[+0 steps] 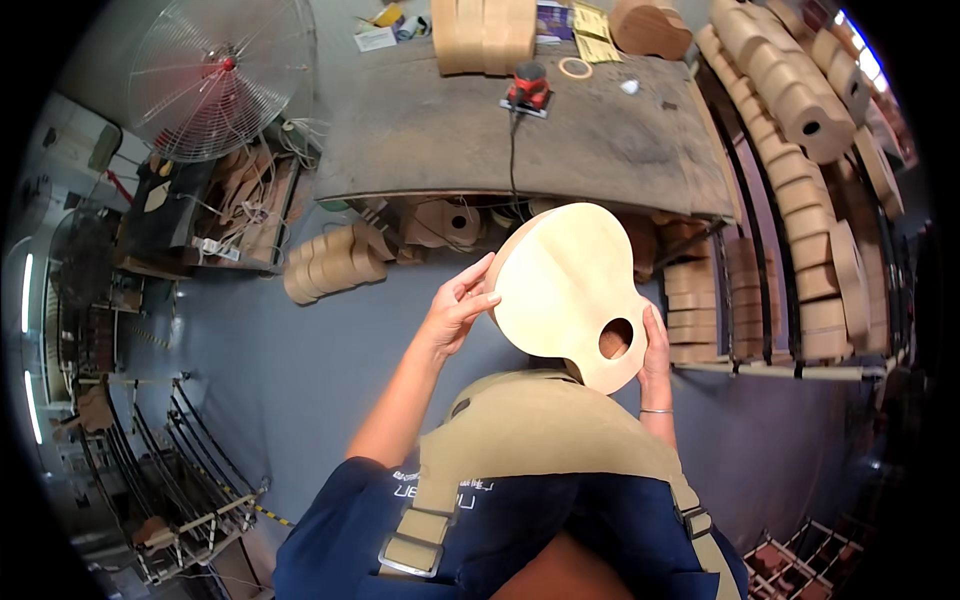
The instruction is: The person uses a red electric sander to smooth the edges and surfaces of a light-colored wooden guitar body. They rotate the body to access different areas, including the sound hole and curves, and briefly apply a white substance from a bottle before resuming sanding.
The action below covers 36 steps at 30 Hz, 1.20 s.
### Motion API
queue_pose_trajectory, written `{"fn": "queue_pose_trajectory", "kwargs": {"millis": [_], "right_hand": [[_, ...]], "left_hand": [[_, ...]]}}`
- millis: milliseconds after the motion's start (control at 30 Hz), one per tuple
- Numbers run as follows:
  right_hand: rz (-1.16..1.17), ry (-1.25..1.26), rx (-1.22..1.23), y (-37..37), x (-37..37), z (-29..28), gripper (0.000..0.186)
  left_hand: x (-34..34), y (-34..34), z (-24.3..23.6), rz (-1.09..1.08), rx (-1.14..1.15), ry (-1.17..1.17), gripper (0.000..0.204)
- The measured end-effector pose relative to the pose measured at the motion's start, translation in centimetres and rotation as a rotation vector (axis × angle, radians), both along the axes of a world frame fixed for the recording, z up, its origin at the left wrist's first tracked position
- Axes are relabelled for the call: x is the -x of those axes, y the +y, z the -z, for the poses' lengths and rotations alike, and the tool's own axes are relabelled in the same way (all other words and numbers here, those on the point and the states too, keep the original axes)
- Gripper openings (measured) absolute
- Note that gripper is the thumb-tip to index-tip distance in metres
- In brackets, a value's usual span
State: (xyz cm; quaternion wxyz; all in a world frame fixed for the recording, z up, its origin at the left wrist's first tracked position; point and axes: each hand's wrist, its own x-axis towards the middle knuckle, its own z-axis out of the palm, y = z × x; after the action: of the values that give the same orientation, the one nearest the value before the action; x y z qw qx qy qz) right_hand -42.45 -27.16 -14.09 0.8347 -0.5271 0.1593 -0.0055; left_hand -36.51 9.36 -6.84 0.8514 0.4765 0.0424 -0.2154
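Observation:
A pale wooden guitar body, small and without a neck, is held tilted in front of my apron. Its flat top faces up, and the round sound hole lies toward me on the right. My left hand grips the rim at the left, thumb on the top and fingers along the side. At the right edge, beside the sound hole, my right hand is wrapped on the rim. Some of its fingers are hidden behind the body. A red and black sander stands on the workbench beyond, its cord hanging over the front edge.
Stacked guitar bodies stand at the bench's back, near a tape roll. More bodies fill the rack at right, and a row lies on the floor. A large fan is at left; an empty-looking rod rack stands lower left.

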Motion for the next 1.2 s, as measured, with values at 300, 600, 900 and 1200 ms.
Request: {"fn": "queue_pose_trajectory", "kwargs": {"millis": [300,600,900,1200], "right_hand": [[-0.231,-0.106,-0.018,0.7,-16.9,-3.0,0.049],[-0.583,0.154,0.139,12.8,-29.2,-2.9,0.045],[-0.361,0.195,0.18,25.3,-36.2,2.0,0.045],[-0.466,-0.399,0.888,26.5,-39.4,-7.0,0.053]], "left_hand": [[-8.7,0.8,-3.6,-0.218,-0.011,-0.132,0.094],[-10.3,7.5,1.3,-0.759,-0.113,0.119,0.071],[-16.1,17.4,2.6,-0.88,-0.385,0.272,0.018],[-20.3,21.4,-8.9,-0.834,-0.556,-0.288,0.011]]}}
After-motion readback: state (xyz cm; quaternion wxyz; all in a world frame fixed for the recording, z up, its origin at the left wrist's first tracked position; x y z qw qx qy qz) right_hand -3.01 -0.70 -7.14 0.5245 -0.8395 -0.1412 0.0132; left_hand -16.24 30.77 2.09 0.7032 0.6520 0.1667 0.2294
